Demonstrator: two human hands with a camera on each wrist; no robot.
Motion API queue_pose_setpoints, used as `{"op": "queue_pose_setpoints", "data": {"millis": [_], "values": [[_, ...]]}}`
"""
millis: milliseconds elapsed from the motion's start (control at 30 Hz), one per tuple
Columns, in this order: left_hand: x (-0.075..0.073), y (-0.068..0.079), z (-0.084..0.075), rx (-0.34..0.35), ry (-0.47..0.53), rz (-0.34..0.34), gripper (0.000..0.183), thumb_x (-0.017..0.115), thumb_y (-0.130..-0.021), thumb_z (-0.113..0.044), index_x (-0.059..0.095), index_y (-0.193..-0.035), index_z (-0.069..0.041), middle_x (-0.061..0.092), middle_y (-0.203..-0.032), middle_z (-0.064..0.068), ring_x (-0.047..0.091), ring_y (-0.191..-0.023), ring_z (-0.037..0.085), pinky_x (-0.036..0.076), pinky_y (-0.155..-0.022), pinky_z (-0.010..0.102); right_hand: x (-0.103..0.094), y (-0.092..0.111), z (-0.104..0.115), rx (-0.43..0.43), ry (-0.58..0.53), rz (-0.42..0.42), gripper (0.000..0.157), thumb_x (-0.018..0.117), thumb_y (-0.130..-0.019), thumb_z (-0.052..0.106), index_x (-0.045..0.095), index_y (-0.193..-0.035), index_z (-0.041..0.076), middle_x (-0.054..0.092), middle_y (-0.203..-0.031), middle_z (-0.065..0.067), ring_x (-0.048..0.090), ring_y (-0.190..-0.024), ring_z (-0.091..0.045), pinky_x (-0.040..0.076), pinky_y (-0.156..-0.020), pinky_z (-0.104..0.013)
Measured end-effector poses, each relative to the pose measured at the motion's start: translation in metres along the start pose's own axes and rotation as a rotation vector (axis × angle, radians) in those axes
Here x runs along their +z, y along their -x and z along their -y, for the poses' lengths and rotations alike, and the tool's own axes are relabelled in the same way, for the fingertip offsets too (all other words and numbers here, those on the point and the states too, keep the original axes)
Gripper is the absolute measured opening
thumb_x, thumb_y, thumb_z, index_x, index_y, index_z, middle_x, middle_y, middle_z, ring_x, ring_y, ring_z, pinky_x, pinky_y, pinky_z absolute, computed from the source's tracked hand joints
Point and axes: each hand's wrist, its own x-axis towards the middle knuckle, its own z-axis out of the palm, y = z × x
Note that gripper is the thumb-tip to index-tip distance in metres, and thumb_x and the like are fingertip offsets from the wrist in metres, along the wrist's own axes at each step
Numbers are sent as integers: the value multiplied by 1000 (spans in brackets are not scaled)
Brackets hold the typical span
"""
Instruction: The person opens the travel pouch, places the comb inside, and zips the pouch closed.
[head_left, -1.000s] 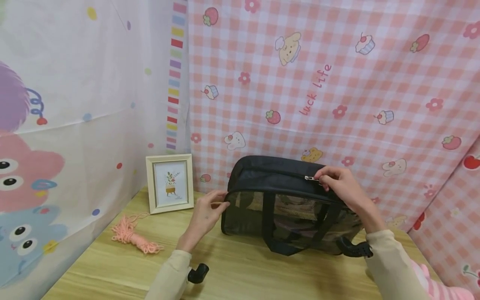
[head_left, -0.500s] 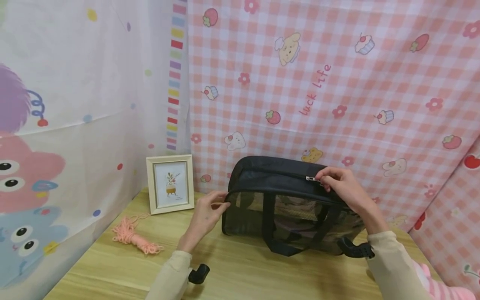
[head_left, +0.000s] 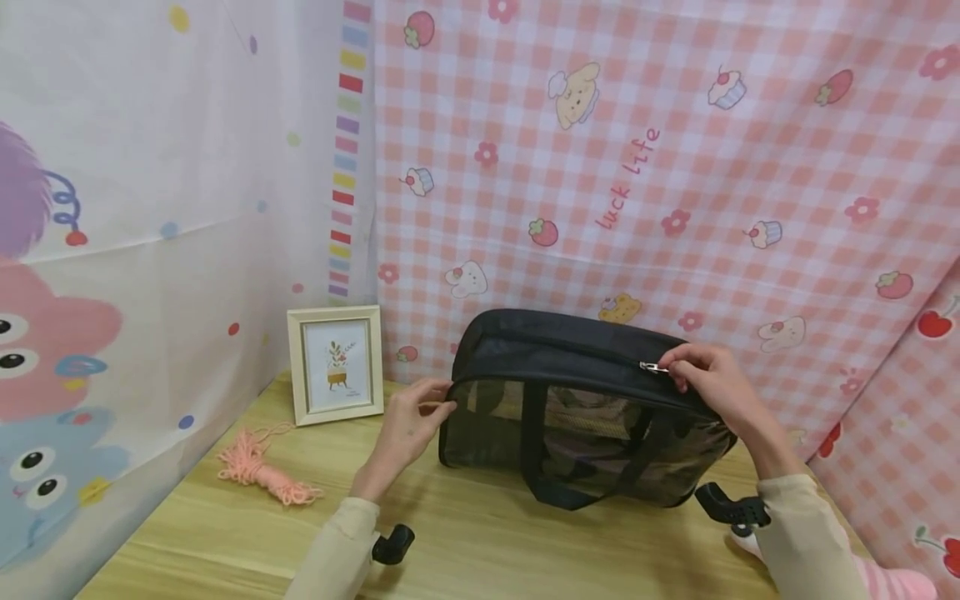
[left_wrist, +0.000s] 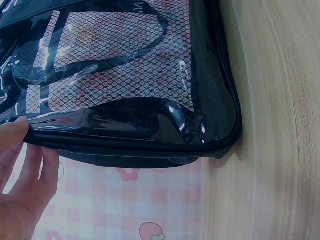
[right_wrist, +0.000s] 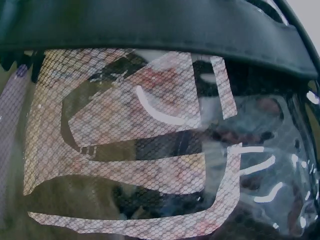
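A black bag [head_left: 491, 437] with clear front and mesh behind stands upright on the table, its carry strap [head_left: 532, 442] hanging down the front. My left hand [head_left: 407, 427] pinches the upper left edge of the bag. In the left wrist view the thumb lies on one side of the black piping [left_wrist: 115, 142] and the fingers [left_wrist: 32, 167] on the other. On the bag's top, my right hand [head_left: 712, 379] pinches the metal zipper pull [head_left: 654, 367] toward the right end. The right wrist view holds only the bag's clear panel [right_wrist: 270, 135]; that hand is out of it.
A cream picture frame [head_left: 296, 367] stands left of the bag, with a bundle of peach yarn [head_left: 266, 475] in front of it. Something pink striped [head_left: 888, 577] lies partly behind the right sleeve. A checked cloth [head_left: 510, 208] hangs close behind the bag.
My right hand has drawn the zipper pull a short way to the right along the bag's top, mostly in the last half second. The left hand keeps its hold; the view shifted slightly.
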Motion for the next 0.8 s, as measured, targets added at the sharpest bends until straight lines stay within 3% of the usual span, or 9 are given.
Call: {"op": "queue_pose_setpoints", "data": {"millis": [433,800], "values": [[3,0,0,-8,-4,4,23,72,-84,-3,70,-106,-8,68,-100,5,67,-86,18,57,-73,31,-4,6,-6,-19,-19,-21,21,50,-98,7,60,-102,-11,57,-72,-4,51,-64,-15,44,-58,-24],[1,0,0,-4,22,-8,24,72,-83,-1,70,-107,-6,68,-100,6,66,-86,19,57,-73,37,-18,21,-29,61,27,-99,26,50,-99,12,60,-101,-12,52,-68,-1,50,-65,-13,41,-59,-20]]}}
